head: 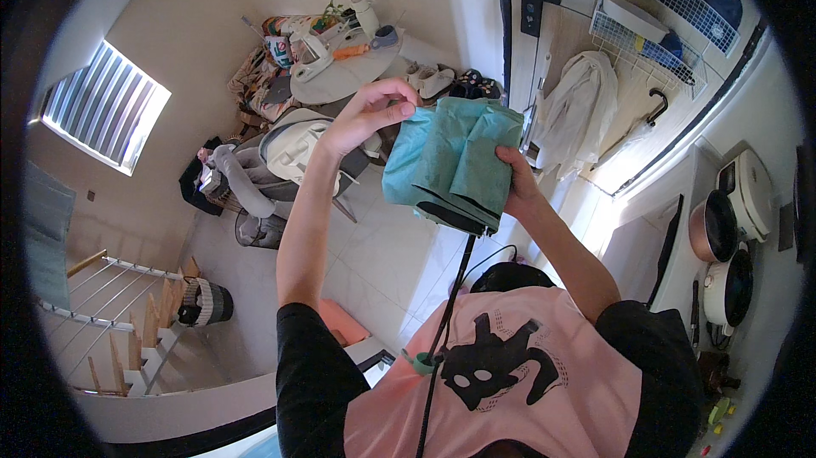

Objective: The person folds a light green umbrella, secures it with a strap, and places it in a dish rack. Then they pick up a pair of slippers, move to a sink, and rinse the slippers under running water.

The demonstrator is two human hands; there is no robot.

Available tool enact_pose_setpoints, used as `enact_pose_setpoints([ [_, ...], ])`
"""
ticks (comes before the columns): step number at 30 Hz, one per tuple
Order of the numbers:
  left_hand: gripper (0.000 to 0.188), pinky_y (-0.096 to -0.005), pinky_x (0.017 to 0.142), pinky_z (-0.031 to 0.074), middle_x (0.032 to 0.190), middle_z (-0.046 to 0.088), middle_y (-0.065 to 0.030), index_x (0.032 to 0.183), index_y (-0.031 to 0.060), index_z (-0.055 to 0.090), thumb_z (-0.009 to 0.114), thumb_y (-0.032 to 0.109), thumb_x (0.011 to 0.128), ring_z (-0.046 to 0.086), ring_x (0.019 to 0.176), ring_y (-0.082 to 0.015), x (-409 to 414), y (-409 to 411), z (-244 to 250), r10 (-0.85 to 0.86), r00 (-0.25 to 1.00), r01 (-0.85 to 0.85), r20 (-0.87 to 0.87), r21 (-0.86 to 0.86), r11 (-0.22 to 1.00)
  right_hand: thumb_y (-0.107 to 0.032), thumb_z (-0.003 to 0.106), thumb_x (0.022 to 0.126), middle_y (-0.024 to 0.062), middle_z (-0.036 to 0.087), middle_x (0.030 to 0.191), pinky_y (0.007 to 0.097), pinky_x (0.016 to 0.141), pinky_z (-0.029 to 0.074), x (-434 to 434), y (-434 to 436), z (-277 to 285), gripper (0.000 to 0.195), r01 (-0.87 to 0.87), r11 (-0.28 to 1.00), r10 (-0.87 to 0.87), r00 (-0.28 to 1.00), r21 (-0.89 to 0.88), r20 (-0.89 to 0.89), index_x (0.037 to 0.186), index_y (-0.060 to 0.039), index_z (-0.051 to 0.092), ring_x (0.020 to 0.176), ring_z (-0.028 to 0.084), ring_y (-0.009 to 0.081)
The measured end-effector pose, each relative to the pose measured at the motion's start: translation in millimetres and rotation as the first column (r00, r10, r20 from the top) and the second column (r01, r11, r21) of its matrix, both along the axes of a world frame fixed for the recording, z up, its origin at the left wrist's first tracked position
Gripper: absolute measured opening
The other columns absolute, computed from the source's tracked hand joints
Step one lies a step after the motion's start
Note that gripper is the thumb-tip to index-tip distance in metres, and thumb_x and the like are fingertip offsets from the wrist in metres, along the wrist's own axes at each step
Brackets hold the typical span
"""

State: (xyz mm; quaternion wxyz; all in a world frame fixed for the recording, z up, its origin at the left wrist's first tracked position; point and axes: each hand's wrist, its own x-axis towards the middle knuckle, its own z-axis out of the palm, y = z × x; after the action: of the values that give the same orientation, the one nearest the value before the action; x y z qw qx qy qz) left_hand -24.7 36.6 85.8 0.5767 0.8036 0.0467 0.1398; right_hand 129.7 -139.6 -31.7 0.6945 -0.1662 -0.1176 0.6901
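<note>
A folded teal fabric umbrella or bag [452, 158], which of the two I cannot tell, is held up in front of my chest, with black edging along its lower side. My left hand [376, 115] pinches its upper left corner between thumb and fingers. On the opposite side, my right hand [519, 178] grips the edge, thumb on the front and the other fingers hidden behind. A black cord [449, 311] runs below the fabric and down over my pink and black shirt.
Ahead stands a round marble-look table [344, 78] with several items, beside a chair [287, 187] piled with clothes and a bag. Shoes [433, 80] lie near the door. Pans [714, 225] rest on the counter at right; a wooden staircase [150, 330] descends at lower left.
</note>
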Motion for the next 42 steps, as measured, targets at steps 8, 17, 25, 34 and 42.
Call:
enact_pose_setpoints([
  [8,0.009,-0.0247,0.076,0.036,0.094,0.05,-0.0012,0.091,0.0061,0.053,0.053,0.007,0.082,0.045,0.086,-0.0108,3,6,-10,0.133,0.987,-0.089,-0.095,0.373,0.924,-0.023,0.062,0.069,0.014,0.052,0.108,0.0445,0.09,0.039,-2,-1,1,0.053,0.015,1.0,-0.015,1.0,-0.01,0.002,0.114,-0.0035,0.043,0.098,0.052,0.0283],
  [17,0.028,-0.0289,0.081,0.037,0.1,0.055,-0.0053,0.102,0.0072,0.056,0.057,0.002,0.074,0.048,0.096,-0.0168,14,-16,22,0.198,0.966,-0.258,0.168,0.523,0.812,-0.023,0.063,0.07,0.0134,0.051,0.111,0.0439,0.091,0.038,-7,-2,7,0.054,0.013,0.997,-0.01,0.999,-0.08,0.038,0.116,-0.0041,0.041,0.1,0.052,0.0277],
  [25,0.012,-0.0347,0.072,0.029,0.075,0.051,-0.0037,0.075,0.0076,0.05,0.06,0.015,0.075,0.05,0.078,-0.0187,52,-66,13,0.12,0.99,-0.121,0.076,0.893,0.434,-0.021,0.063,0.072,0.0111,0.052,0.109,0.0426,0.089,0.039,-2,0,-1,0.05,0.016,0.997,-0.015,1.0,-0.076,0.018,0.115,-0.0051,0.042,0.1,0.052,0.0262],
  [34,0.013,-0.0274,0.06,0.039,0.074,0.05,-0.0073,0.08,0.0042,0.049,0.058,0.013,0.078,0.05,0.069,-0.0196,65,-43,-21,0.014,0.995,-0.081,0.095,0.757,0.649,-0.023,0.063,0.074,0.0112,0.05,0.111,0.0431,0.091,0.038,5,-1,-13,0.051,0.018,0.999,-0.018,1.0,-0.027,0.007,0.116,-0.005,0.04,0.101,0.051,0.0264],
  [42,0.015,-0.0187,0.056,0.032,0.071,0.043,0.0045,0.081,0.0029,0.049,0.057,0.016,0.082,0.037,0.065,-0.0027,58,-26,-29,0.027,0.987,0.003,-0.159,0.184,0.983,-0.03,0.065,0.069,0.0128,0.048,0.115,0.042,0.092,0.037,8,0,-20,0.062,0.033,0.999,-0.033,0.999,0.008,0.009,0.119,-0.003,0.039,0.103,0.049,0.0272],
])
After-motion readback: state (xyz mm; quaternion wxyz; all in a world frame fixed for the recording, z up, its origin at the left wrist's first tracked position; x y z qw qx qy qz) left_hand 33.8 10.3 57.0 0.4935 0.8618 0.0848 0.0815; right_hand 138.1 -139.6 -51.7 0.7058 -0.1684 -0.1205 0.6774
